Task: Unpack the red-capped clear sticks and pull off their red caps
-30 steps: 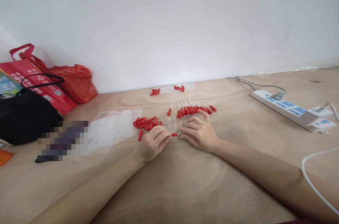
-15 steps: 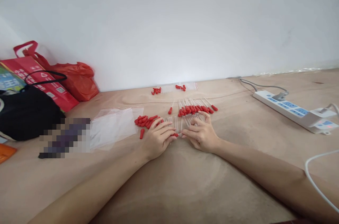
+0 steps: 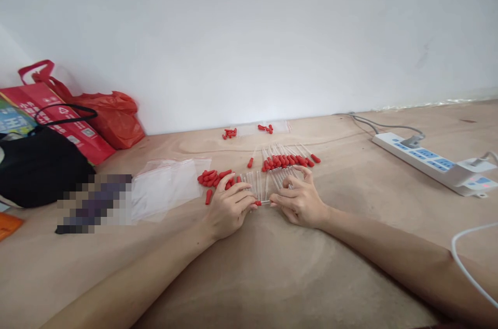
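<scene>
My left hand [image 3: 232,207] is closed, its fingertips pinching a red rubber dropper bulb [image 3: 257,203]. A clear glass dropper tube [image 3: 265,202] runs from the bulb's mouth to my right hand [image 3: 299,199], which is closed on the tube's other part. The tube lies nearly level, and how far it sits inside the bulb I cannot tell. Just beyond my fingers is a row of loose clear tubes [image 3: 261,182]. A heap of red bulbs [image 3: 212,178] lies past my left hand, partly hidden by it. Behind my right hand lie several droppers with red bulbs fitted [image 3: 286,161].
Clear plastic bags [image 3: 167,186] lie left of the bulbs. Smaller groups of red bulbs [image 3: 229,134] sit near the wall. At right is a white power strip [image 3: 420,158] with cords. Red bags [image 3: 116,119] and a black bag [image 3: 46,168] stand at far left.
My right hand has shifted slightly right, away from my left fingertips. More of the glass tube shows between the two hands.
</scene>
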`<state>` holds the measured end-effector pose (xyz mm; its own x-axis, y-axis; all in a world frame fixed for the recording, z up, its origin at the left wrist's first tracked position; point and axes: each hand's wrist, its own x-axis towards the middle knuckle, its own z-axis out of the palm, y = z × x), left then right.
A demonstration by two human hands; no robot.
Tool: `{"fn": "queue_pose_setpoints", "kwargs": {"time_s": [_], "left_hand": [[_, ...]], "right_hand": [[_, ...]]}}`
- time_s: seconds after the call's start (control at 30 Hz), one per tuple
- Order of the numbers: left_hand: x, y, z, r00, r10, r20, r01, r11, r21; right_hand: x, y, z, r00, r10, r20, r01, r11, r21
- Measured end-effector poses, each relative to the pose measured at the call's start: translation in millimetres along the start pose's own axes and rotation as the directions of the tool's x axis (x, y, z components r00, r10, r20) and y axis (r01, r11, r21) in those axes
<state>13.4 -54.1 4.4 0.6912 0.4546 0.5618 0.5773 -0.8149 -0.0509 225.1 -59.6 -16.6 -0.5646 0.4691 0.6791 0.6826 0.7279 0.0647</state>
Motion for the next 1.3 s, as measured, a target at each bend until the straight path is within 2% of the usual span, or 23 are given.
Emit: {"fn": "queue_pose_setpoints", "kwargs": {"time_s": [0.17, 0.33, 0.4, 0.47, 0.53, 0.63, 0.7, 0.77, 0.83, 0.97, 1.07, 1.13, 1.17, 1.3], "left_hand": [[-4, -7, -3.0, 0.999, 0.003, -0.043, -0.003, 1.0, 0.007], [-16, -22, -5.8, 0.984, -0.085, -0.158, 0.085, 0.996, -0.007], [-18, -23, -4.3, 0.976, -0.111, -0.188, 0.099, 0.993, -0.072], [-16, -26, -3.5, 0.954, -0.186, -0.236, 0.163, 0.98, -0.112], [-13, -35, -5.3, 0.903, -0.312, -0.295, 0.296, 0.95, -0.1], [-15, -63, -13.9, 0.797, -0.506, -0.33, 0.516, 0.854, -0.063], [-19, -86, -20.8, 0.713, -0.643, -0.281, 0.653, 0.754, -0.07], [-26, -105, -26.4, 0.61, -0.768, -0.194, 0.775, 0.63, -0.054], [-30, -116, -29.6, 0.536, -0.838, -0.1, 0.843, 0.538, 0.002], [-32, -118, -30.8, 0.482, -0.874, 0.051, 0.87, 0.485, 0.085], [-31, -115, -31.2, 0.444, -0.892, 0.078, 0.886, 0.451, 0.109], [-32, -114, -31.7, 0.451, -0.891, 0.041, 0.881, 0.452, 0.136], [-32, -113, -31.8, 0.478, -0.878, 0.01, 0.867, 0.474, 0.152], [-22, -105, -28.6, 0.673, -0.735, -0.08, 0.735, 0.655, 0.176]], "right_hand": [[-4, 7, -5, 1.0, -0.002, -0.009, 0.002, 1.0, 0.009], [-8, 21, -11, 0.975, 0.195, -0.107, -0.196, 0.981, 0.005], [-5, 19, -9, 0.966, 0.231, -0.113, -0.234, 0.972, -0.01], [0, 15, -4, 0.966, 0.243, -0.087, -0.247, 0.968, -0.036], [5, 12, 1, 0.966, 0.253, -0.048, -0.255, 0.966, -0.051], [11, 9, 8, 0.959, 0.28, -0.042, -0.281, 0.959, -0.042], [14, 9, 11, 0.952, 0.296, -0.072, -0.299, 0.954, -0.034], [16, 8, 15, 0.95, 0.297, -0.093, -0.302, 0.953, -0.037], [19, 7, 19, 0.952, 0.29, -0.099, -0.296, 0.954, -0.048], [25, 0, 23, 0.962, 0.269, -0.05, -0.272, 0.96, -0.065], [28, -6, 21, 0.967, 0.253, 0.041, -0.25, 0.966, -0.063], [29, -8, 18, 0.964, 0.247, 0.102, -0.243, 0.969, -0.048], [29, -9, 17, 0.961, 0.245, 0.126, -0.242, 0.969, -0.039], [29, -9, 15, 0.957, 0.235, 0.168, -0.238, 0.971, -0.003]]}}
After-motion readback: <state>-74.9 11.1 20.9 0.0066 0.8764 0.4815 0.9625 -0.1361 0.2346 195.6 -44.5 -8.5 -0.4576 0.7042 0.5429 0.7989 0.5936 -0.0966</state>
